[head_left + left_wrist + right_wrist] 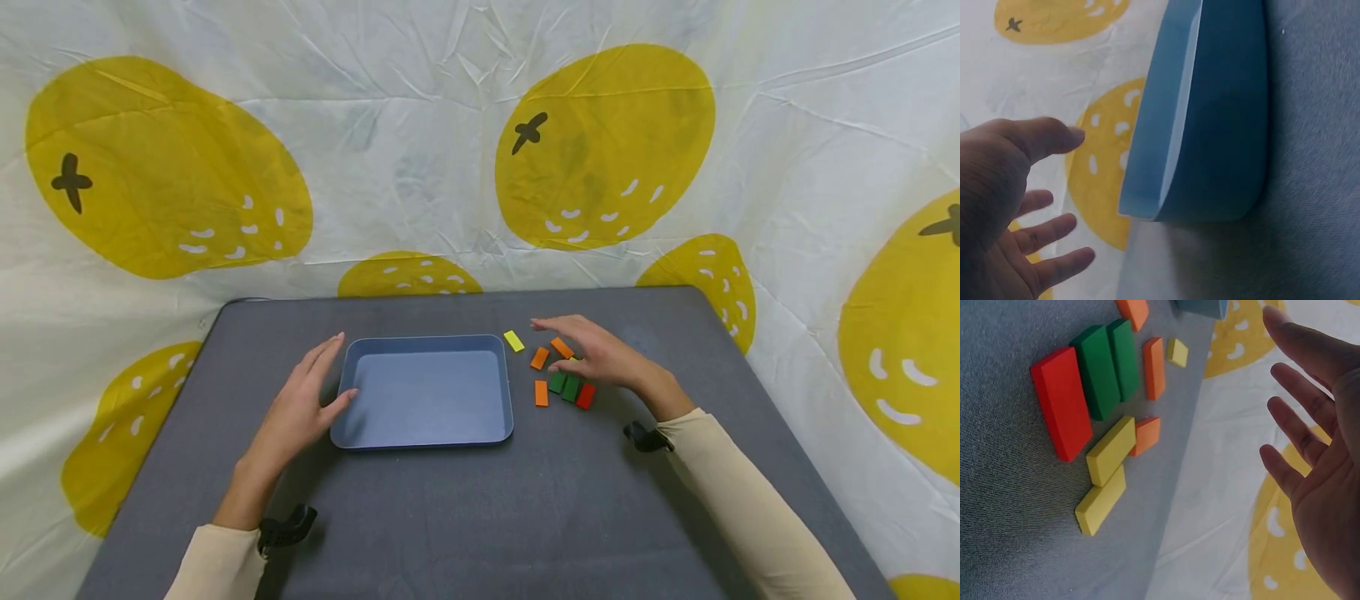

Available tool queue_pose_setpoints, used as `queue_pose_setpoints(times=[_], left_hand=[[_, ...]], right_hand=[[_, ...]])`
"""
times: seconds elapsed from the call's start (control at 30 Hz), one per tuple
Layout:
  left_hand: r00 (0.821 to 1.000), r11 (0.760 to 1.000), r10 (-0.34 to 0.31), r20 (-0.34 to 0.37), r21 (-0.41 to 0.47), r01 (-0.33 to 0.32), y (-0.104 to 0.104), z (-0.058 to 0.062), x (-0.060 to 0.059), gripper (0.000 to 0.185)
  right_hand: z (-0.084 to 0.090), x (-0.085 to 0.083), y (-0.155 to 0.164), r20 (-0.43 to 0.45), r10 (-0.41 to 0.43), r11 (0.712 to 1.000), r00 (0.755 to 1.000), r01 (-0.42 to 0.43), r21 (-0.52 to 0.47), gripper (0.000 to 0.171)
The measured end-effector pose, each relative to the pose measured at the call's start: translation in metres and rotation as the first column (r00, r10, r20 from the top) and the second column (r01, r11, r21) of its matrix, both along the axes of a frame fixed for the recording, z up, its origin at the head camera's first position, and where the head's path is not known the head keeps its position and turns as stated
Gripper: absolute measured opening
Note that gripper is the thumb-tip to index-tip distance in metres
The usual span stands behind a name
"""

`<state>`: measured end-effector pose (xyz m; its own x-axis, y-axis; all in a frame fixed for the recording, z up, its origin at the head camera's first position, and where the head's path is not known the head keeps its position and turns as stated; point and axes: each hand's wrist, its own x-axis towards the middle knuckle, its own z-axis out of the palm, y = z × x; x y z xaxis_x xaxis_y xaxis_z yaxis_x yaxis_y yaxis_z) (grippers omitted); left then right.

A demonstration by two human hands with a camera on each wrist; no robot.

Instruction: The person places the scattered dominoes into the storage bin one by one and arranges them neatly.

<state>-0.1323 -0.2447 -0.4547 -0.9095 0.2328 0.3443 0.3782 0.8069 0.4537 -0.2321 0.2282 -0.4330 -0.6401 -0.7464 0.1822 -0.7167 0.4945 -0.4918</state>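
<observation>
Head view: flat rectangular red, green, orange & yellow blocks (572,388) lie loosely grouped just R of shallow blue-grey rectangular tray (422,396), both on dark grey cloth-covered worktop (465,517). Hands both released, fingers relaxed: R hand (600,357) above blocks, L hand (294,414) near tray's L end. White fabric w/ yellow fruit print (405,158) behind.

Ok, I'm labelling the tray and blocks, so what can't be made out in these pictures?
Head view: two yellow blocks, all but a sliver hidden by the right hand.
Left wrist view: part of the tray, cut off by the top edge.
Right wrist view: the end of one orange block, and most of the tray, cut off by the top edge.
</observation>
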Motion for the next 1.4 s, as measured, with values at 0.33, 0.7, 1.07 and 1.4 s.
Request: queue_pose_setpoints(times=[0.33,0.7,1.07,1.4], left_hand=[[0.96,0.974,0.055,0.276,0.197,-0.112,-0.004,-0.008,-0.005,0.079],[0.874,0.928,0.091,0.478,0.278,-0.248,-0.007,-0.013,-0.012,0.06],[0.802,0.901,0.015,0.597,0.339,-0.269,-0.012,-0.017,-0.019,0.055],[0.771,0.898,-0.021,0.636,0.351,-0.265,-0.019,-0.017,-0.026,0.054]], right_hand=[[-0.013,-0.021,-0.008,0.092,0.025,1.0,0.995,-0.023,-0.02,0.069],[-0.028,-0.047,-0.024,0.187,-0.006,0.999,0.982,-0.002,0.043,0.066],[-0.037,-0.065,-0.038,0.248,-0.027,0.994,0.968,-0.001,0.109,0.067],[-0.047,-0.08,-0.046,0.294,-0.082,0.987,0.952,0.037,0.156,0.06]])
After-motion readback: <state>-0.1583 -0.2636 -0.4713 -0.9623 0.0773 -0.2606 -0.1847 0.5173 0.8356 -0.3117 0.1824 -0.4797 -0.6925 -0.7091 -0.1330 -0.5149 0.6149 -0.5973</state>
